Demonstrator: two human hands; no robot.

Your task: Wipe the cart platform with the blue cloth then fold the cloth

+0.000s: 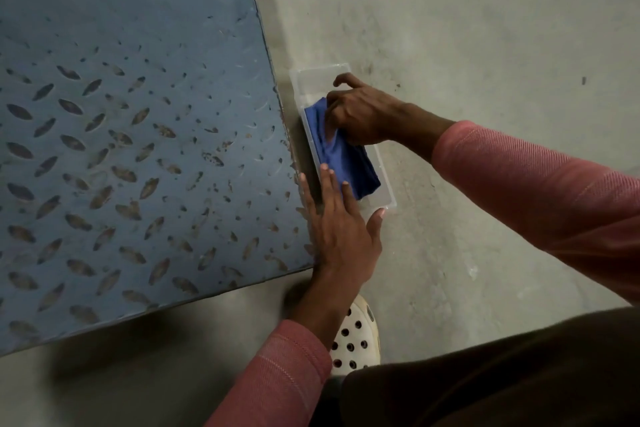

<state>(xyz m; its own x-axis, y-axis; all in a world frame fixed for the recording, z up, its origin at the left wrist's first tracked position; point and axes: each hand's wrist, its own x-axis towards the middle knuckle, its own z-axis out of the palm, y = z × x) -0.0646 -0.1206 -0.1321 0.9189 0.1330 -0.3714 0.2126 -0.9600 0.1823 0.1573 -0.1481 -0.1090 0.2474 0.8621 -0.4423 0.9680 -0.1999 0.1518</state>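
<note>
— Where's the blue cloth (343, 156)?

— Bunched in a clear plastic box (313, 74) on the concrete floor (485, 45), tight against the blue diamond-plate cart platform (138, 114), at the platform's three o'clock edge

— And the hands?

— The right hand (363, 114) reaches in from three o'clock, fingers pinched on the cloth's far end. The left hand (341, 232) comes up from six o'clock, fingers spread flat, fingertips on the cloth's near end, thumb on the box's near rim. Holding nothing

— Anything else?

— A white perforated clog (356, 336) at six o'clock, pink sleeves (519, 177) on both arms
</note>
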